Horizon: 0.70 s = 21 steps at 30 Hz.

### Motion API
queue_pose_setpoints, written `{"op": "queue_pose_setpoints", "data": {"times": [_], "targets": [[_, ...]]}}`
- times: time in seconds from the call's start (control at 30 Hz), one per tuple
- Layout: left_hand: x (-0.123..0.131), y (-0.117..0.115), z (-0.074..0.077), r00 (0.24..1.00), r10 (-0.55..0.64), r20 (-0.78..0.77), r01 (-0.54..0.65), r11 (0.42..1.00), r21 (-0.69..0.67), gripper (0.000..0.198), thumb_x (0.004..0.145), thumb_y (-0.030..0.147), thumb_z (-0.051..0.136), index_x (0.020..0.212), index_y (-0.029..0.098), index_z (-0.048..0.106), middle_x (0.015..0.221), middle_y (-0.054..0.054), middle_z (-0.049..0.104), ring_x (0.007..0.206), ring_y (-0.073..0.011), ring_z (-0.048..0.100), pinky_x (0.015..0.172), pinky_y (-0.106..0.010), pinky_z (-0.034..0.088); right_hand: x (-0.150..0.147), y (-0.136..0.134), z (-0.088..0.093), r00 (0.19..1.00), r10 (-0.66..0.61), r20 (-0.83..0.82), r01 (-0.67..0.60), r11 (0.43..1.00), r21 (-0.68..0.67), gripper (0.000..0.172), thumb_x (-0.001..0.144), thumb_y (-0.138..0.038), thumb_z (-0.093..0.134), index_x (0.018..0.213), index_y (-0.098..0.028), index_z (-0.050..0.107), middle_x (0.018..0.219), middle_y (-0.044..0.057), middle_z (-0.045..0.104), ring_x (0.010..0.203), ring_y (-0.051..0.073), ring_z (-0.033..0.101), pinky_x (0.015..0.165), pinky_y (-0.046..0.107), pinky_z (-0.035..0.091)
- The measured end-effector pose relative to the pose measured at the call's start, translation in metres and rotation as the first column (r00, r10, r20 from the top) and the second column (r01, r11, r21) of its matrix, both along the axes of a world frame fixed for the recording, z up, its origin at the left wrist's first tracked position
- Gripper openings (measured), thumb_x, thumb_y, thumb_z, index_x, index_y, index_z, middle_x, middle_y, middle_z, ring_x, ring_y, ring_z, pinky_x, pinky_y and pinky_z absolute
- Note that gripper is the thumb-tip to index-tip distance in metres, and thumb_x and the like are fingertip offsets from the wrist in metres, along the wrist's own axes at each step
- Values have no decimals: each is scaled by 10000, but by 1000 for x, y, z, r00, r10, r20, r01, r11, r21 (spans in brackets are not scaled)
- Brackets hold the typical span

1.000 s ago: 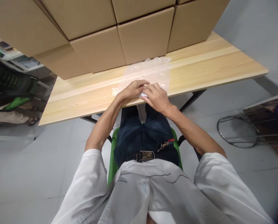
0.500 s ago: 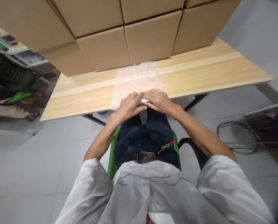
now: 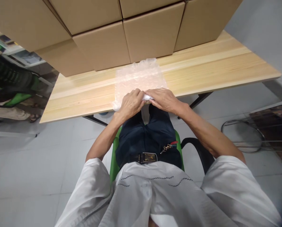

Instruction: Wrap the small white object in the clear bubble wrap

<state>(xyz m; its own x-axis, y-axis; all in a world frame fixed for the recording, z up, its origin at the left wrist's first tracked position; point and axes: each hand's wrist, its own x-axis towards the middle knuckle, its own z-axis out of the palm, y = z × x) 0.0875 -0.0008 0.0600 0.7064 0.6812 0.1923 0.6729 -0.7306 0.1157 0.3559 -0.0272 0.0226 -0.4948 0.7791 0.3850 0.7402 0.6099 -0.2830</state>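
A clear sheet of bubble wrap point(image 3: 138, 78) lies flat on the pale wooden table point(image 3: 202, 69), reaching from the cardboard boxes to the near edge. My left hand point(image 3: 130, 103) and my right hand point(image 3: 163, 99) meet at the sheet's near end. Both press down on a small white object point(image 3: 147, 97) rolled into the wrap; only a sliver of it shows between my fingers.
Large cardboard boxes point(image 3: 122, 31) are stacked along the back of the table. I sit on a green chair point(image 3: 114, 164). A metal stool frame point(image 3: 244, 135) stands on the floor at the right, and a green and black chair point(image 3: 10, 88) at the left.
The bubble wrap was straightened and now lies square to the table edge. My hands drew nearer the edge and flattened over the wrapped white object.
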Motion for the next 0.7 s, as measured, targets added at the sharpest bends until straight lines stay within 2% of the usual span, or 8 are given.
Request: {"op": "queue_pose_setpoints", "data": {"times": [0.1, 0.17, 0.33, 0.5, 0.6, 0.7], "targets": [[4, -1, -5, 999, -25, 38, 24, 999, 37, 393, 1230, 367, 586, 1584, 241, 703, 1540, -212, 769, 1384, -399, 708, 1138, -541, 620, -4, 0, 2, 999, -36, 9, 37, 999, -32, 543, 1146, -275, 620, 1684, -220, 664, 1513, 209, 893, 1318, 406, 832, 1139, 526, 600], [7, 0, -7, 998, -45, 42, 44, 998, 43, 403, 1247, 399, 565, 1582, 223, 705, 1545, -230, 764, 1397, -412, 698, 1158, -564, 610, -2, 2, 4, 999, -43, 19, 44, 997, -59, 570, 1159, -323, 627, 1715, -197, 634, 1490, 223, 893, 1281, 413, 835, 1115, 517, 598], [9, 8, -9, 995, -81, 58, 79, 997, 21, 408, 1286, 466, 496, 1486, 222, 755, 1482, -234, 764, 1374, -428, 691, 1190, -605, 588, 10, 7, 3, 1000, -7, -19, 5, 994, -113, 508, 1177, -391, 592, 1639, -210, 701, 1507, 214, 868, 1302, 422, 821, 1126, 537, 593], [4, 17, -10, 989, -100, 110, 108, 992, -72, 409, 1301, 530, 516, 1436, 246, 778, 1423, -195, 769, 1362, -405, 718, 1213, -558, 597, 19, 7, 3, 991, 34, -133, -47, 994, -103, 403, 1204, -459, 564, 1481, -265, 783, 1480, 181, 828, 1352, 395, 746, 1145, 541, 605], [3, 23, -10, 989, -94, 116, 107, 987, -120, 443, 1302, 552, 506, 1411, 226, 786, 1390, -193, 777, 1331, -394, 741, 1188, -533, 611, 22, 8, 7, 990, 33, -137, -44, 996, -81, 444, 1242, -564, 528, 1415, -277, 819, 1456, 190, 791, 1381, 398, 693, 1152, 537, 613], [2, 31, -9, 989, -91, 118, 109, 982, -153, 456, 1298, 538, 486, 1340, 211, 801, 1336, -191, 796, 1264, -372, 760, 1162, -514, 615, 27, 14, 9, 994, 43, -104, -54, 994, -99, 554, 1261, -630, 496, 1528, -265, 816, 1403, 194, 812, 1323, 400, 718, 1146, 534, 620]]}}
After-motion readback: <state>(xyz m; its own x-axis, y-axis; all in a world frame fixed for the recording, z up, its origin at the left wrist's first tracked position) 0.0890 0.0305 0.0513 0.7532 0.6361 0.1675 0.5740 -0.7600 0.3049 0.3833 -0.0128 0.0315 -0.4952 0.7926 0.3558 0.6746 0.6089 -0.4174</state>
